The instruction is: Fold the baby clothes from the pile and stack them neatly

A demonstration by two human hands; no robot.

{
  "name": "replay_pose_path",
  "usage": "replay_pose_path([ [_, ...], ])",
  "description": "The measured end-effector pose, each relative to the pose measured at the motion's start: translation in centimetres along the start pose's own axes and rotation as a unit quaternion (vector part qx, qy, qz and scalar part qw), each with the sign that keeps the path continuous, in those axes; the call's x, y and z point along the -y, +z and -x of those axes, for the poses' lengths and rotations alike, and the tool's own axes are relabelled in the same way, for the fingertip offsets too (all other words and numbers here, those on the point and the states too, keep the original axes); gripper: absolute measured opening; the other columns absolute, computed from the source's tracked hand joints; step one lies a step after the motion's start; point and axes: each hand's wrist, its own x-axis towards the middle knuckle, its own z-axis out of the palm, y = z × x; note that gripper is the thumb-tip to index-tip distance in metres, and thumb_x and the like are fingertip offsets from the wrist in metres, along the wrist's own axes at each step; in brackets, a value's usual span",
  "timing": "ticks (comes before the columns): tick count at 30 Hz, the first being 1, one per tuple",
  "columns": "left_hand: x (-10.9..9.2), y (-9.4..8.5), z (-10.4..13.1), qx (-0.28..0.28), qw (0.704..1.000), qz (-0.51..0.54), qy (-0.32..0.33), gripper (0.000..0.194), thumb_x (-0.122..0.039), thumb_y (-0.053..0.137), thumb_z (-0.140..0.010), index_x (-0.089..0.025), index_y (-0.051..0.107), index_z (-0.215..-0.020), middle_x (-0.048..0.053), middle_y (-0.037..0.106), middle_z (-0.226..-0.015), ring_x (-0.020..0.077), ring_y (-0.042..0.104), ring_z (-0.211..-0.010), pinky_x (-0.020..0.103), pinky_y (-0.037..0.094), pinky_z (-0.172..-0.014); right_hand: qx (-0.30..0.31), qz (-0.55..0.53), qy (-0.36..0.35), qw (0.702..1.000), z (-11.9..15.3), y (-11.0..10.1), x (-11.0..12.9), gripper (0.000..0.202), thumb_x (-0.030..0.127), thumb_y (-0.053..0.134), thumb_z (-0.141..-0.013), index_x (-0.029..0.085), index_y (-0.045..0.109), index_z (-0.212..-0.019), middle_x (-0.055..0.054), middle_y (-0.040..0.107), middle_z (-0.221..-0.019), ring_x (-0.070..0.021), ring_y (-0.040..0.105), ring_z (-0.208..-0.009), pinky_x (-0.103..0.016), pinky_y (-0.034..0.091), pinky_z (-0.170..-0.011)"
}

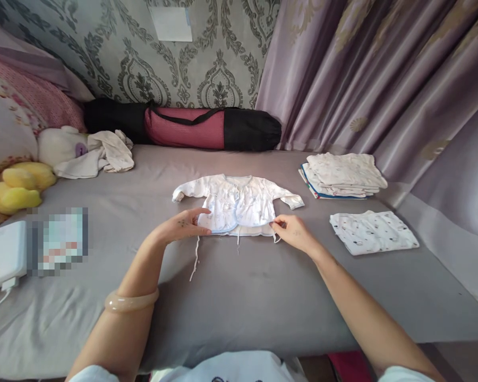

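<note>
A small white baby shirt [239, 204] with blue trim lies spread out on the grey bed sheet, its sleeves reaching to both sides. My left hand [186, 224] pinches the shirt's lower left corner between thumb and fingers. At the lower right corner, my right hand [293, 230] grips the hem with its fingertips. Thin white tie strings hang from the hem, a long one below my left hand and short ones at the middle and by my right hand.
To the right are a stack of folded clothes [344, 176] and a folded printed garment [373, 232]. A black and red rolled bag [183, 127] lies along the wall. Plush toys [19, 183], a crumpled cloth [103, 154], and a white device with a cable [3, 254] sit left.
</note>
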Motion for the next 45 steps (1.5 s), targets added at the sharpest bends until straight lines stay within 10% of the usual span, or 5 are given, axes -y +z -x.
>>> replay_pose_path([
  [19, 1.3, 0.3, -0.4, -0.001, 0.992, -0.125, -0.011, 0.051, -0.046, 0.064, -0.07, -0.028, 0.061, -0.117, 0.002, 0.052, -0.091, 0.0185, 0.055, -0.082, 0.027, 0.044, -0.075, -0.02, 0.018, -0.002, 1.0, 0.1, -0.6, 0.3, 0.028, 0.041, 0.051, -0.084, 0.019, 0.064, -0.072, 0.0, 0.063, -0.067, -0.0149, 0.056, -0.062, -0.026, 0.039, -0.06],
  [26, 0.3, 1.2, -0.4, -0.046, 0.976, -0.209, 0.047, 0.035, -0.031, 0.066, -0.069, -0.026, 0.068, -0.104, 0.007, 0.047, -0.113, 0.0286, 0.044, -0.112, 0.041, 0.038, -0.098, -0.039, 0.184, -0.176, 0.966, 1.4, 0.8, 2.8, 0.034, 0.015, 0.055, -0.081, 0.021, 0.06, -0.115, -0.008, 0.059, -0.112, -0.0214, 0.056, -0.099, -0.03, 0.043, -0.081],
  [31, -0.2, 0.9, -0.1, -0.018, 0.972, -0.222, 0.068, 0.024, -0.031, 0.063, -0.075, -0.029, 0.072, -0.097, 0.006, 0.051, -0.109, 0.0262, 0.047, -0.106, 0.042, 0.039, -0.097, -0.024, 0.222, -0.273, 0.936, 1.0, 3.1, 4.4, 0.02, 0.011, 0.05, -0.087, 0.02, 0.064, -0.096, -0.007, 0.061, -0.094, -0.0211, 0.056, -0.091, -0.032, 0.041, -0.082],
  [37, 1.2, 0.6, -0.7, -0.102, 0.981, -0.131, 0.104, 0.032, -0.046, 0.054, -0.085, -0.021, 0.072, -0.092, 0.007, 0.06, -0.092, 0.0223, 0.053, -0.093, 0.034, 0.046, -0.085, -0.079, 0.158, -0.199, 0.964, 0.8, 3.3, 4.3, 0.02, 0.017, 0.045, -0.094, 0.02, 0.065, -0.096, -0.005, 0.066, -0.091, -0.0176, 0.06, -0.087, -0.027, 0.04, -0.075],
  [45, 1.9, 2.8, -3.0, -0.222, 0.924, -0.204, 0.235, 0.026, -0.016, 0.045, -0.089, -0.016, 0.067, -0.102, 0.013, 0.063, -0.114, 0.0246, 0.054, -0.112, 0.041, 0.043, -0.101, -0.032, 0.17, -0.241, 0.955, -0.8, 3.2, 5.4, 0.027, 0.022, 0.043, -0.097, 0.019, 0.069, -0.092, -0.007, 0.068, -0.095, -0.0195, 0.059, -0.095, -0.032, 0.041, -0.087],
])
